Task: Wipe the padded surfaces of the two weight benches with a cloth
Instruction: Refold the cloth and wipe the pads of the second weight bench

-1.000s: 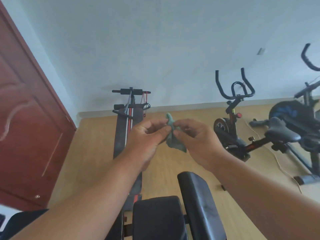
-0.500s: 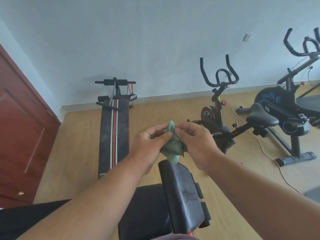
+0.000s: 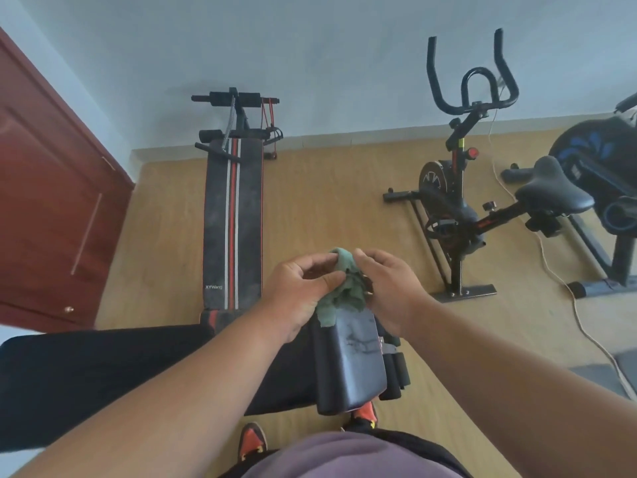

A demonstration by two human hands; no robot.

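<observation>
Cloth [image 3: 344,288] lowered onto bench pad [image 3: 351,360].

I read the cloth [image 3: 341,288] as dull green. The near bench pad [image 3: 351,360] is black with faint scuff marks. The far bench [image 3: 232,222] is dark grey-black, with red and white stripes running lengthwise and white lettering at its near end. The door [image 3: 48,215] is reddish-brown. The floor [image 3: 327,201] is light wood-grain. The exercise bike [image 3: 455,201] is black with red knobs.
</observation>
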